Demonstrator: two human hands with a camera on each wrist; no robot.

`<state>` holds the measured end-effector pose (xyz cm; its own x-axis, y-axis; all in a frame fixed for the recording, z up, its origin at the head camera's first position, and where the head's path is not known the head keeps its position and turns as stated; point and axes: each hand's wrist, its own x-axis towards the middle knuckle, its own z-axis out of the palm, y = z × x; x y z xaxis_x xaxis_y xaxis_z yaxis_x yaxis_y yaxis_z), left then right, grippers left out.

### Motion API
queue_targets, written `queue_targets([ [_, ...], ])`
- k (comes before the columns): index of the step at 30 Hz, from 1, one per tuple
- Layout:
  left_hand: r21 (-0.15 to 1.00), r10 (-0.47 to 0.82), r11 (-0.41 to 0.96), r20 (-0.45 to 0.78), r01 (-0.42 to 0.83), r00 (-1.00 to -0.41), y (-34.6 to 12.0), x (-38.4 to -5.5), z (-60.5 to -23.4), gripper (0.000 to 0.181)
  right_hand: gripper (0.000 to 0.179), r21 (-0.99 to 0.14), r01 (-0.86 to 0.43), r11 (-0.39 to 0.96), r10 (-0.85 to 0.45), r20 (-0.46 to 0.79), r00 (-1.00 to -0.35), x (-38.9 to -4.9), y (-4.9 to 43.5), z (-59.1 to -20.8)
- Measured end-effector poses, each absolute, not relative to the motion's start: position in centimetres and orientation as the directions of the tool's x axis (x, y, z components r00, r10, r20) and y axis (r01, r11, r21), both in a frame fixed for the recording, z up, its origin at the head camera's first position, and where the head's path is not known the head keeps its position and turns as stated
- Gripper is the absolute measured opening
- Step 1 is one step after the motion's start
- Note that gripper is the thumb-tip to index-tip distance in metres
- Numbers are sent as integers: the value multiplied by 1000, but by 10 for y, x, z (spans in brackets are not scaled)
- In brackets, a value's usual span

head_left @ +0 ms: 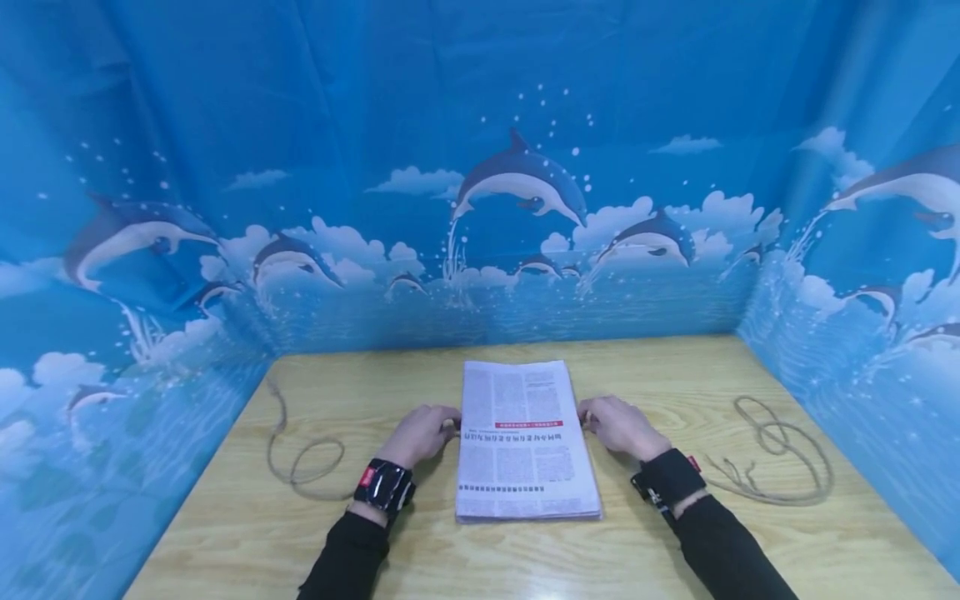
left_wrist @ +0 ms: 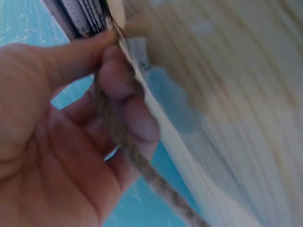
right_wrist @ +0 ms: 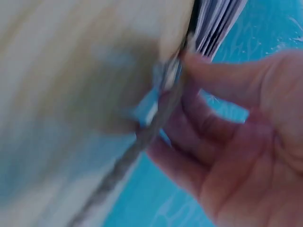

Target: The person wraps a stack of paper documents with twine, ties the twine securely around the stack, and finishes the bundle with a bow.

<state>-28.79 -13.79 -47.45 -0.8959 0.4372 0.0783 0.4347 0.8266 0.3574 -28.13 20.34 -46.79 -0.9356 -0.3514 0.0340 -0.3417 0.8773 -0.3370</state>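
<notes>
A stack of folded newspapers [head_left: 525, 467] lies flat on the wooden table, its printed top facing up. At its left edge my left hand [head_left: 420, 433] pinches a twisted brown rope [left_wrist: 142, 163] between thumb and fingers, low by the tabletop. On the opposite edge my right hand [head_left: 618, 427] pinches rope [right_wrist: 128, 158] in the same way. Both wrist views show the rope running across the fingers, with the paper edges right at the fingertips. Whatever lies beneath the newspapers is hidden.
Loose rope [head_left: 300, 483] curls over the table left of my left wrist. More rope [head_left: 821, 479] loops on the right, with a frayed end near my right wristband. Blue dolphin-print curtains [head_left: 420, 308] border the table's back and sides.
</notes>
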Motion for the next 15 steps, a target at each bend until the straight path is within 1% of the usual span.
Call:
queue_targets([
  [2,400,455,806,54,437,-889,-141,-288,-473,11,17,-344,-393,853,-410,26,-912,-281,205,-468],
  [4,443,443,801,12,402,-896,-146,-288,-470,9,17,-354,-435,828,-449,46,-892,-281,209,-467],
  [6,465,425,804,-12,371,-905,-153,-288,-467,3,15,-361,-471,805,-477,79,-875,-282,214,-465],
  [7,474,405,810,-27,346,-914,-157,-289,-464,4,12,-370,-479,796,-482,92,-871,-283,218,-464],
  [9,474,359,831,-55,292,-932,-167,-289,-459,10,7,-391,-474,789,-472,107,-875,-286,226,-460],
  [11,469,331,840,-47,272,-942,-177,-290,-455,14,5,-418,-454,787,-458,97,-884,-288,234,-457],
  [13,452,279,861,-33,234,-960,-186,-290,-451,12,5,-437,-427,792,-436,85,-896,-290,241,-454],
  [15,424,232,880,17,217,-973,-194,-290,-448,10,6,-424,-393,816,-393,91,-915,-289,246,-451],
])
